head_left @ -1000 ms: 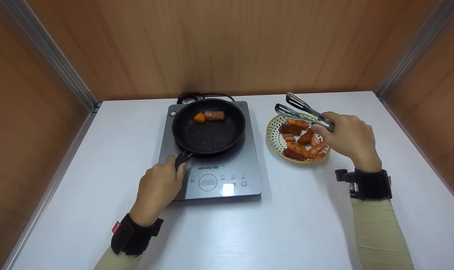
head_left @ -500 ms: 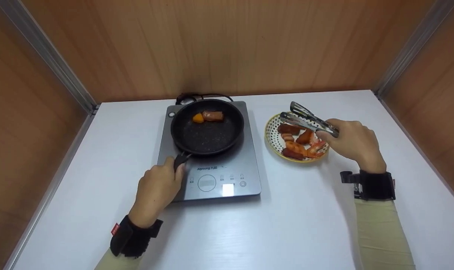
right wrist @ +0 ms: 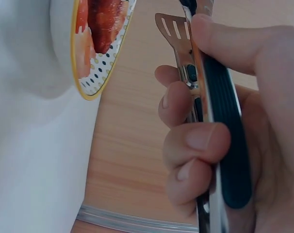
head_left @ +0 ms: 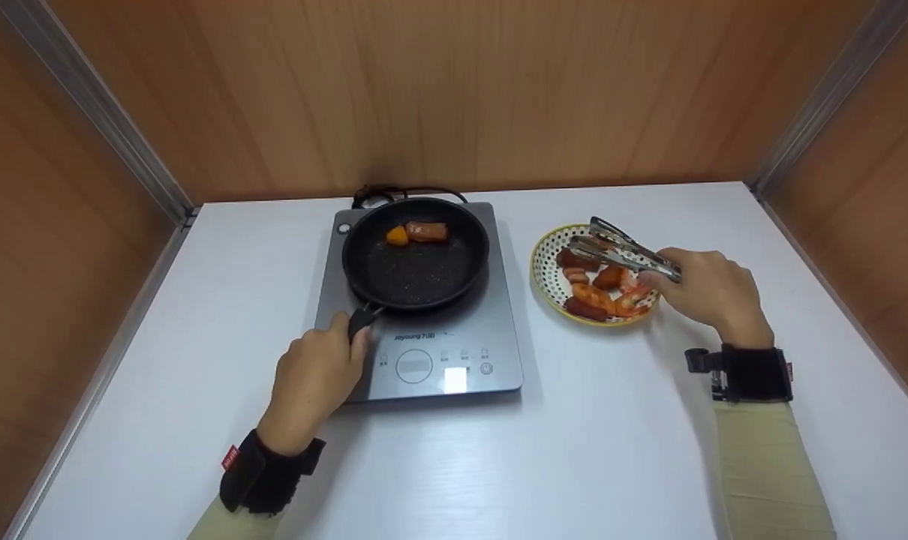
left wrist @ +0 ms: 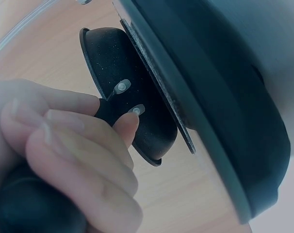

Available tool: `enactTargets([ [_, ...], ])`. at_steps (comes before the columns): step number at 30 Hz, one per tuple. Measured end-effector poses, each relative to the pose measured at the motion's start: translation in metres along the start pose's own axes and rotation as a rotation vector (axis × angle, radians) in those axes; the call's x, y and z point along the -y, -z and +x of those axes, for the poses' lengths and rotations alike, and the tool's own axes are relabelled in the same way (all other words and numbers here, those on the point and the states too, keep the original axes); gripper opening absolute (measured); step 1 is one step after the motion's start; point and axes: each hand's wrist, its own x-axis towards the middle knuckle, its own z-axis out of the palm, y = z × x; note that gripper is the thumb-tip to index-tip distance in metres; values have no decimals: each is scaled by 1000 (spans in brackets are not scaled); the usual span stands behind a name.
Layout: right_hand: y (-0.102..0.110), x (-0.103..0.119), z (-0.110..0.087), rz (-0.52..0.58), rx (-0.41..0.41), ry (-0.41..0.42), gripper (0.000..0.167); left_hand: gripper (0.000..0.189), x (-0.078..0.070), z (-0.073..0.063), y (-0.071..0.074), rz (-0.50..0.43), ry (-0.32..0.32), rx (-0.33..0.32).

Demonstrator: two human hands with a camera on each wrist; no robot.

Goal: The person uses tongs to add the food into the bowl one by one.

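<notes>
In the head view my left hand (head_left: 320,367) grips the black handle (head_left: 362,319) of a frying pan (head_left: 416,277). The left wrist view shows the fingers curled round that handle, with two rivets on the pan's wall (left wrist: 108,53). Inside the pan, a brown piece of food (head_left: 427,232) lies beside a small orange piece (head_left: 397,236). My right hand (head_left: 713,289) holds metal tongs (head_left: 653,262), their slotted ends spread apart over the far side of a dotted plate (head_left: 548,281). Dark green grips (right wrist: 227,141) line the tongs in the right wrist view. Sausages (head_left: 587,308) and shrimp (head_left: 634,300) lie on the plate.
Under the pan is a grey induction cooktop (head_left: 461,375), its controls facing me. A black cable (head_left: 431,189) runs behind it. Wooden panels (head_left: 454,90) enclose the white table (head_left: 574,450) at the back and sides.
My right hand has lowered the tongs towards the plate, shifting slightly right and nearer to me. Their ends now overlap the food at the far side. The left hand and pan stay put.
</notes>
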Motion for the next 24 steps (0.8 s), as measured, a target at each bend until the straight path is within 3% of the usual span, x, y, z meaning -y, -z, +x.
enactTargets([
  [13, -15, -7, 5, -39, 33, -7, 66, 30, -1, 0, 1, -1, 2, 12],
  [24, -22, -1, 7, -46, 41, -8, 61, 30, -2, 0, 0, -12, 1, 0],
])
